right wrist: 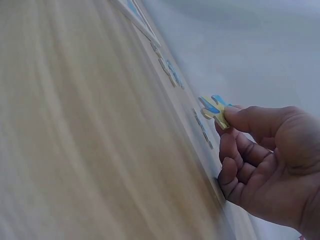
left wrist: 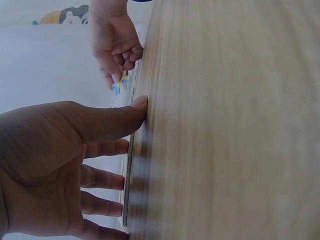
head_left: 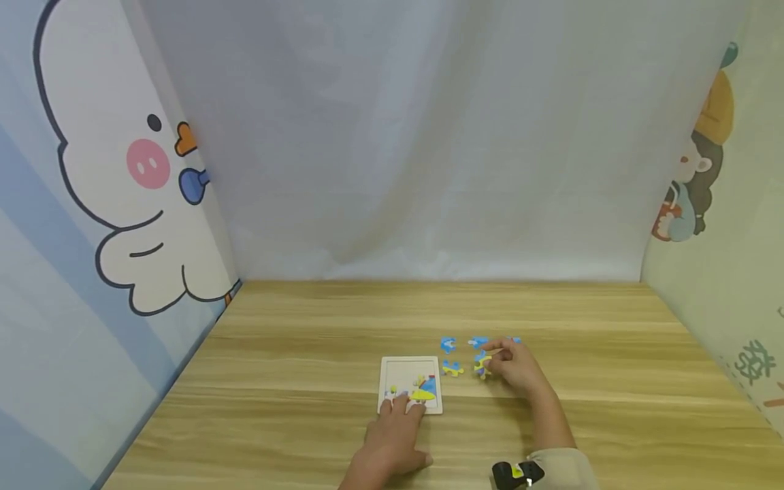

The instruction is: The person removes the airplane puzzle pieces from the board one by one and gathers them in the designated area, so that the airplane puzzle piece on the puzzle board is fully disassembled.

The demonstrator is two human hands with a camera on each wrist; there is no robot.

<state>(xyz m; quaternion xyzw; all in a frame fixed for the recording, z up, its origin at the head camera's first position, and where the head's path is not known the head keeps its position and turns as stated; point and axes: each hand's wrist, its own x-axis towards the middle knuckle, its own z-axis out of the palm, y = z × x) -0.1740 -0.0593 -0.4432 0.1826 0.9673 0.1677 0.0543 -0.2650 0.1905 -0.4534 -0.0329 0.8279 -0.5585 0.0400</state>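
My right hand (head_left: 517,373) pinches a blue and yellow jigsaw piece (right wrist: 214,108) between thumb and forefinger, lifted off the table in the right wrist view. The other fingers curl beneath it. To its left lies a square wooden puzzle board (head_left: 410,359), partly filled with pieces in its lower right. My left hand (head_left: 394,439) rests on the board's near edge with fingers extended, and its thumb (left wrist: 112,121) touches the tabletop. Loose pieces lie beyond and beside the right hand: a blue one (head_left: 448,345), another blue one (head_left: 478,342), and a yellow and blue one (head_left: 452,369).
One more blue piece (head_left: 517,339) shows partly behind the right hand. The wood-grain table (head_left: 294,340) reaches back to a grey-white curtain (head_left: 392,170). Printed panels stand at left (head_left: 92,204) and right (head_left: 723,286). A black device (head_left: 517,474) sits at the right wrist.
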